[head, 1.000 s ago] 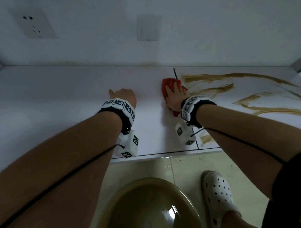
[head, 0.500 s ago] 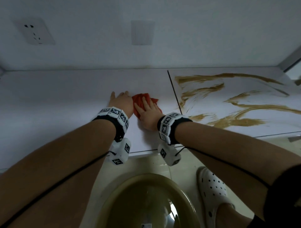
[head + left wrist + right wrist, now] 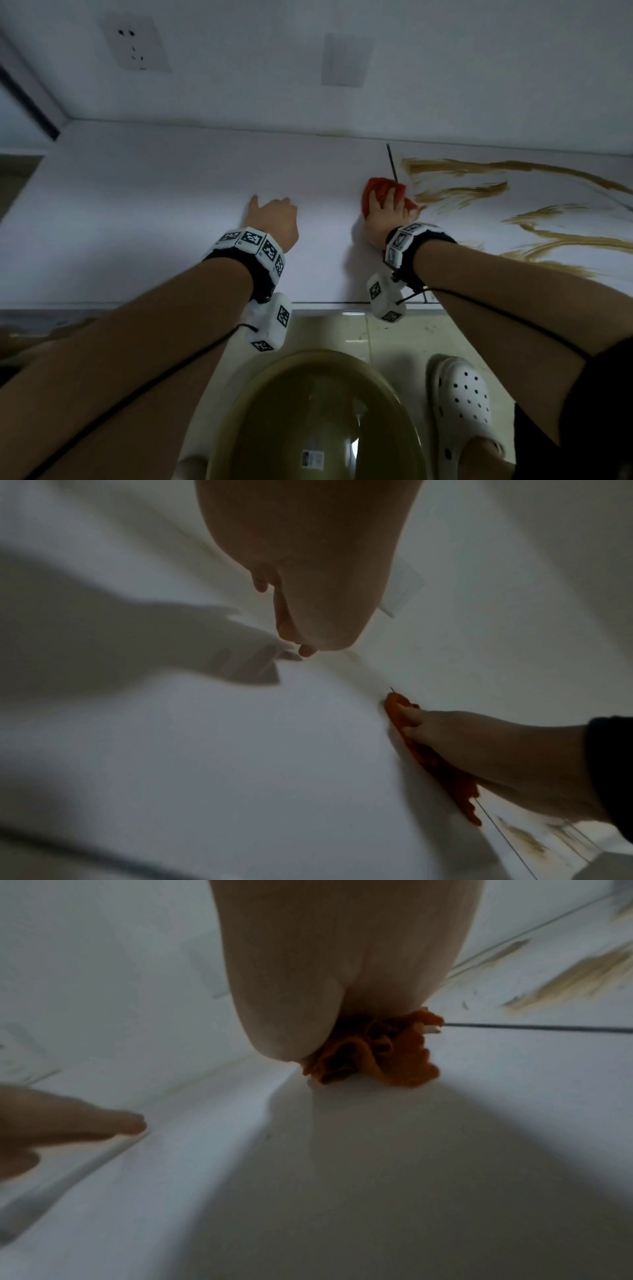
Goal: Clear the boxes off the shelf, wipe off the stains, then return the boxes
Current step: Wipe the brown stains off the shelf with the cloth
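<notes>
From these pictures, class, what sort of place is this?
Probably a home utility or washing area: a white shelf against a wall with a socket, a tiled floor and an olive basin below.

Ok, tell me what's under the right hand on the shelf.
An orange-red cloth lies bunched under the right hand, pressed onto the white shelf beside the brown stains. The shelf surface beneath the cloth is covered.

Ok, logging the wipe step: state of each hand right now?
Left hand: open, resting on the shelf.
Right hand: open, pressing the orange cloth.
</notes>
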The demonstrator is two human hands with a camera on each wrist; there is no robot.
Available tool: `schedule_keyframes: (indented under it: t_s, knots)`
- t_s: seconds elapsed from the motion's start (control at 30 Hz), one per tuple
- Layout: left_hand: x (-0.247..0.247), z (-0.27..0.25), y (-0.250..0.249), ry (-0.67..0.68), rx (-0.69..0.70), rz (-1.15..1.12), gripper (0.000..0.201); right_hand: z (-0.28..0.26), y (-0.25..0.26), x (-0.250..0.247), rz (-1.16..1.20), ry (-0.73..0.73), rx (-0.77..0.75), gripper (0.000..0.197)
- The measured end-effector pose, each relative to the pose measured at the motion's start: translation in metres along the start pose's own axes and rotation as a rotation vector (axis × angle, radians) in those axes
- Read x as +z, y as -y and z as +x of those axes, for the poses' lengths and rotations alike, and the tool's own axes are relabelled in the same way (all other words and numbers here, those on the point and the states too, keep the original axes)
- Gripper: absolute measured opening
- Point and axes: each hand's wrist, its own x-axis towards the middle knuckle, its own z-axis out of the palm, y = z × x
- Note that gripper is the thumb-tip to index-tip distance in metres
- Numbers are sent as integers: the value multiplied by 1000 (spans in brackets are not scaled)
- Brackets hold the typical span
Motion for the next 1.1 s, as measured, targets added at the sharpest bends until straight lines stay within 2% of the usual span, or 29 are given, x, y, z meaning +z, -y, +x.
schedule_keyframes:
  t_s: [0.17, 0.4, 0.67, 0.77, 0.97, 1.1]
  knots:
    - [4, -31, 8, -26, -21, -48, 56, -21, 39, 8, 3, 66, -117, 70]
    - [11, -72, 18, -91, -115, -108, 49, -67, 77, 17, -85, 159, -320, 65]
    - [29, -112, 6, -89, -141, -122, 41, -117, 73, 25, -197, 248, -509, 66]
    - [30, -115, -5, -70, -118, -126, 40, -121, 49, 20, -201, 248, -439, 68]
    - [34, -105, -22, -45, -84, -141, 35, -104, -33, 8, -214, 222, -127, 72]
    - [38, -97, -27, -38, -90, -122, 22, -88, -29, 7, -248, 186, -71, 62]
